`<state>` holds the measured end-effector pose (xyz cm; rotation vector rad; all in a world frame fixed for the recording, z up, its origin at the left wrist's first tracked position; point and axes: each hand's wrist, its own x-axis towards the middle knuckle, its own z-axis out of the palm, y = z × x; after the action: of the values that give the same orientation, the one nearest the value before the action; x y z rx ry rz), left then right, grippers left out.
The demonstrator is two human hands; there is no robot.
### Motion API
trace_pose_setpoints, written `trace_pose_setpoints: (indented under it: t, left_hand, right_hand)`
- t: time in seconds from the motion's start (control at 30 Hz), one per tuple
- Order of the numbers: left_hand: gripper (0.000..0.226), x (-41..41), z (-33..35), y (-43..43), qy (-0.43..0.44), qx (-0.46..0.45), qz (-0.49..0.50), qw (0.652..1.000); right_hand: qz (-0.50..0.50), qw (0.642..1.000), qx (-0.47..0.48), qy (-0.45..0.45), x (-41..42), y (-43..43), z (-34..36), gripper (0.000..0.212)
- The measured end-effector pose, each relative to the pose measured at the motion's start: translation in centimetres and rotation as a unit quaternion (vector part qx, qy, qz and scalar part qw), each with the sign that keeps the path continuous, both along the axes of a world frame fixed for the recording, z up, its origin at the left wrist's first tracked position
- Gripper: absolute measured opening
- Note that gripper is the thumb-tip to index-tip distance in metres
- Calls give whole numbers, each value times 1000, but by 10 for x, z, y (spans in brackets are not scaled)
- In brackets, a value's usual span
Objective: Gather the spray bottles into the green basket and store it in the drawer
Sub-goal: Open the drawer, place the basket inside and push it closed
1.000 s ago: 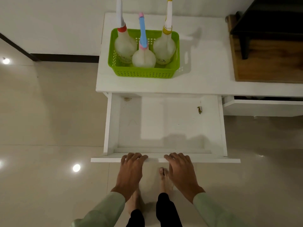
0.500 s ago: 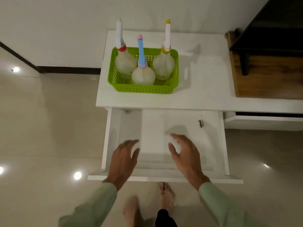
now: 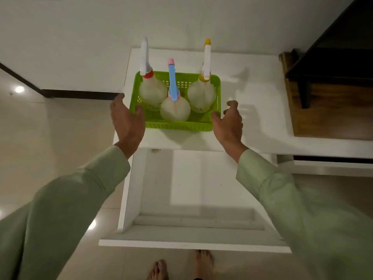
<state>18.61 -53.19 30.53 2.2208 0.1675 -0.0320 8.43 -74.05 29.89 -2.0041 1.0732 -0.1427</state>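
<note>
The green basket (image 3: 177,125) stands on the white cabinet top (image 3: 258,110) and holds three upright spray bottles: one with a red collar (image 3: 152,89), one with a blue and pink head (image 3: 175,109), one with a yellow collar (image 3: 201,96). My left hand (image 3: 128,120) is at the basket's left end, fingers spread, thumb at the rim. My right hand (image 3: 229,123) is at the right end, thumb at the corner. Neither hand has closed on it. Below, the white drawer (image 3: 193,233) is pulled out and bare inside.
A dark wooden surface (image 3: 331,110) with a black piece of furniture on it borders the cabinet top on the right. A second drawer front (image 3: 327,167) sits slightly out at the right. Glossy tiled floor lies all around, and my bare feet are below the drawer front.
Both hands left the drawer's front edge, passed over the open drawer and reached up to the two ends of the basket. The drawer stays pulled out.
</note>
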Motion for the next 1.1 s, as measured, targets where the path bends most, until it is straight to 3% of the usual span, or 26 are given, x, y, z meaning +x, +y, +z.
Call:
trace_pose_setpoints:
  t: [0.1, 0.17, 0.23, 0.47, 0.77, 1.1]
  left_hand:
    - [45, 6, -13, 2, 94, -25, 18, 995]
    - [29, 8, -18, 3, 127, -54, 20, 990]
    - [31, 13, -18, 6, 146, -95, 19, 985]
    - [37, -3, -9, 23, 144, -148, 7, 978]
    - [47, -81, 18, 51, 118, -199, -23, 973]
    - [40, -194, 2, 105, 196, -199, -32, 960]
  right_hand:
    - [14, 997, 50, 50, 8, -8, -6, 58]
    - [14, 996, 80, 42, 10, -10, -7, 62]
    - [12, 995, 94, 21, 12, -11, -6, 60]
    - [-8, 991, 130, -23, -6, -9, -3, 60]
    - [18, 989, 121, -83, -84, 6, 25, 63]
    - [-13, 987, 150, -65, -216, 60, 7, 63]
